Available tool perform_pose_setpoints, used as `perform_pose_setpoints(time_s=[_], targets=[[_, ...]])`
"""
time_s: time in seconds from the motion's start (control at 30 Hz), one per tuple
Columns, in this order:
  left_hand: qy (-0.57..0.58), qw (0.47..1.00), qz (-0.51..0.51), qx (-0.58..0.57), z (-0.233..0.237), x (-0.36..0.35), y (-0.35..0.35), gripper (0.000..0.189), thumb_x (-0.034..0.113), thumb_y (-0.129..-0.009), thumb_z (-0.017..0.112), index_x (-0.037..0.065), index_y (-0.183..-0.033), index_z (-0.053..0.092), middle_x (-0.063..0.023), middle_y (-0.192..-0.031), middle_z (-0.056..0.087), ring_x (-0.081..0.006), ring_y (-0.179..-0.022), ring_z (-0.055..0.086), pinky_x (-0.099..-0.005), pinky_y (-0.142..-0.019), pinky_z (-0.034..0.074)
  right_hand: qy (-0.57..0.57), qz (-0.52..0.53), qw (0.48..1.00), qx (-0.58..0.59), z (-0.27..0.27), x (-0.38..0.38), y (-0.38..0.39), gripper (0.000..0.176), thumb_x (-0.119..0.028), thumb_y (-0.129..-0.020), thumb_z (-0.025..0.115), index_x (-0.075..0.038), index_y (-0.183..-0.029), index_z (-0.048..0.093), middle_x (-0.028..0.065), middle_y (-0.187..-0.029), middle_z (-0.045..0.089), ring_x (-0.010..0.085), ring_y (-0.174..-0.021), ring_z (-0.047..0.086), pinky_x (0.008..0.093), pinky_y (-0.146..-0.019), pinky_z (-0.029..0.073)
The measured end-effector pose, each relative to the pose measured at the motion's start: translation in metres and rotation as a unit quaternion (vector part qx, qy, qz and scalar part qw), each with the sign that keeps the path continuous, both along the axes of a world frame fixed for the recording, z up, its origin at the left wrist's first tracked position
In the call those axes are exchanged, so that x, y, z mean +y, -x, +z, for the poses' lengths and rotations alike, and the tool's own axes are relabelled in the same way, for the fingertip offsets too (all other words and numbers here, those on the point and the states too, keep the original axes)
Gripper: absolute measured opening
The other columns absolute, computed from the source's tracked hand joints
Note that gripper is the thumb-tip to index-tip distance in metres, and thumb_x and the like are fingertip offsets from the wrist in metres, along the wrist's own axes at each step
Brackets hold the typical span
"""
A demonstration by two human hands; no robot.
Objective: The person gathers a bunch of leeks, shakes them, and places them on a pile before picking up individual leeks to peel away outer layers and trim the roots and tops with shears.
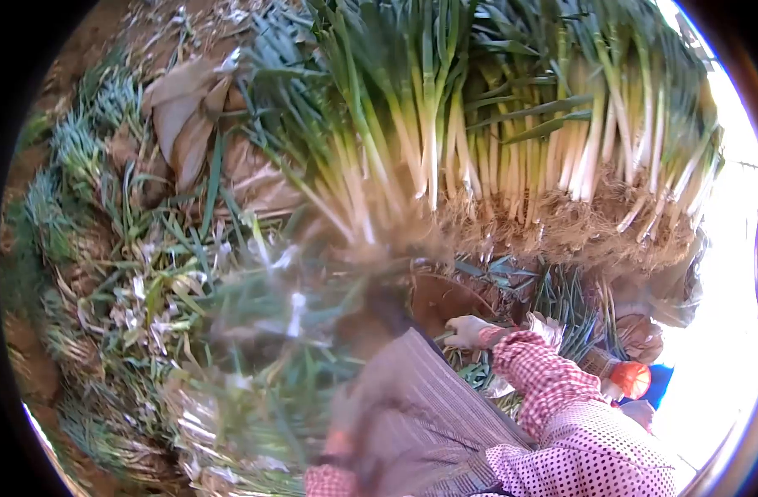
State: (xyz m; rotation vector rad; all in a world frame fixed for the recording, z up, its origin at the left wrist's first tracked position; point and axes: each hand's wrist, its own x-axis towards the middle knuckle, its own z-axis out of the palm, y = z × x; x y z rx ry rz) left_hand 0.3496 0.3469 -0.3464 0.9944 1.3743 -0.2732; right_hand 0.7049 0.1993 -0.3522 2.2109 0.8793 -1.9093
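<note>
Far left: bare reddish soil [31, 364], crumbly, at the rim of the view. Next to it a mat of cut leaf litter [130, 273], limp green strips and pale papery scraps lying every way; no clean floor in it.

Upper left: brown sacking [188, 116], creased and dry, partly under the greens.

Centre left: a blurred bunch of leaves [271, 331], smeared by motion, edges unreadable. Below it, at the bottom edge, a checkered cuff [329, 482], and above that a pale smear I take for the left hand [339, 446]; I cannot tell whether its fingers are apart or closed.

Top centre to right: stacked green onions [478, 124], white waxy shanks side by side, flat dark leaves above, and a shaggy tan fringe of roots [520, 224] forming the lower edge. The stack overhangs the working gap.

Centre: grey striped cloth [412, 406], ribbed, filling the lower middle. Behind it a round brown basin rim [445, 298].

Right hand [468, 331], in a white knit glove, sits just under the root fringe; fingers curled together on a thin green stalk [439, 338]. Its red-and-white checkered sleeve [553, 381] runs to the lower right.

Further right: an orange glove [632, 378] against blue cloth [661, 383], close beside the sleeve. Beyond that, white glare
</note>
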Motion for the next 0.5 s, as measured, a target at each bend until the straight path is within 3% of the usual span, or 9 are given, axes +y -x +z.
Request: perform_pose_setpoints(time_s=[0.1,0.2,0.23,0.3,0.33,0.37,0.43,0.5], targets=[[-0.038,0.996,0.069,0.047,-0.006,-0.036,0.059,0.022,0.016,-0.094,0.064,-0.002,-0.106,0.064,-0.0071,-0.094,0.066,-0.0142,-0.081,0.064,-0.0287,-0.070,0.054,-0.054,-0.064,0.997,0.001,-0.032,0.058,0.025,0.052,-0.038,-0.087,0.064,0.000,-0.122,0.064,0.0251,-0.120,0.066,0.0399,-0.114,0.062,0.0455,-0.098,0.048],[0.070,0.972,0.222,0.038,-0.006,-0.081,0.086,0.022,0.016,-0.094,0.063,-0.002,-0.106,0.064,-0.0084,-0.096,0.066,-0.0180,-0.086,0.064,-0.0317,-0.074,0.053,-0.176,-0.111,0.978,-0.019,-0.088,0.092,0.052,0.051,-0.037,-0.087,0.063,-0.002,-0.125,0.061,0.0239,-0.117,0.067,0.0395,-0.112,0.063,0.0449,-0.098,0.049],[0.031,0.992,0.081,0.092,0.001,-0.085,0.078,0.023,0.017,-0.094,0.063,-0.002,-0.106,0.065,-0.0089,-0.097,0.066,-0.0191,-0.089,0.064,-0.0327,-0.077,0.053,-0.172,-0.089,0.981,-0.014,-0.106,0.099,0.058,0.052,-0.037,-0.088,0.063,-0.003,-0.127,0.060,0.0234,-0.118,0.067,0.0391,-0.113,0.063,0.0445,-0.099,0.048],[-0.047,0.960,-0.206,0.186,0.055,-0.061,0.023,0.023,0.017,-0.094,0.063,-0.002,-0.107,0.065,-0.0099,-0.100,0.066,-0.0212,-0.094,0.064,-0.0348,-0.081,0.052,-0.163,-0.046,0.985,-0.010,-0.133,0.109,0.063,0.055,-0.036,-0.088,0.064,-0.005,-0.132,0.057,0.0224,-0.120,0.066,0.0384,-0.116,0.062,0.0439,-0.100,0.048],[0.002,0.959,-0.206,0.192,0.088,-0.034,-0.020,0.026,0.019,-0.094,0.063,-0.001,-0.111,0.065,-0.0115,-0.105,0.066,-0.0229,-0.101,0.062,-0.0349,-0.088,0.050,-0.152,-0.032,0.987,-0.033,-0.139,0.117,0.062,0.055,-0.035,-0.088,0.064,-0.006,-0.134,0.056,0.0215,-0.121,0.066,0.0380,-0.117,0.061,0.0434,-0.101,0.048],[0.033,0.975,-0.145,0.163,0.085,-0.037,-0.025,0.027,0.019,-0.094,0.063,-0.001,-0.113,0.065,-0.0114,-0.106,0.066,-0.0221,-0.101,0.062,-0.0344,-0.088,0.050,-0.142,-0.019,0.988,-0.055,-0.142,0.126,0.061,0.056,-0.034,-0.088,0.064,-0.007,-0.135,0.055,0.0205,-0.123,0.065,0.0377,-0.119,0.060,0.0430,-0.102,0.047],[0.086,0.994,0.040,0.048,0.035,-0.110,0.025,0.029,0.018,-0.094,0.064,-0.001,-0.115,0.065,-0.0111,-0.108,0.066,-0.0206,-0.100,0.062,-0.0335,-0.088,0.050,-0.134,0.004,0.987,-0.094,-0.149,0.141,0.045,0.055,-0.033,-0.088,0.065,-0.008,-0.137,0.054,0.0187,-0.127,0.064,0.0369,-0.122,0.058,0.0426,-0.103,0.047],[0.114,0.985,0.126,-0.004,0.012,-0.156,0.045,0.030,0.018,-0.094,0.064,-0.002,-0.117,0.064,-0.0108,-0.110,0.066,-0.0190,-0.100,0.061,-0.0325,-0.088,0.050,-0.137,0.022,0.982,-0.126,-0.157,0.161,0.022,0.054,-0.032,-0.088,0.066,-0.010,-0.136,0.054,0.0170,-0.130,0.062,0.0360,-0.124,0.057,0.0425,-0.105,0.046]])
